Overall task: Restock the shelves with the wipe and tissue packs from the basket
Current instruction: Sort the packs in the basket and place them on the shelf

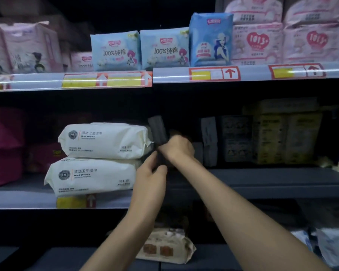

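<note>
Two white wet-wipe packs lie stacked on the middle shelf [262,184], the upper pack [104,139] on the lower pack [90,177]. Just right of them stands a dark, narrow pack [158,130], upright and slightly tilted. My right hand [177,148] is closed around its lower part. My left hand [151,178] reaches up from below, fingertips touching the pack's bottom end. The pack's lower half is hidden by both hands. No basket is in view.
Grey and yellow boxed packs [268,137] fill the middle shelf's right side. Dark red packs [4,145] sit at its left. Blue and pink pad packs [164,48] line the upper shelf [184,75]. A beige wipe pack [164,247] lies on the bottom shelf.
</note>
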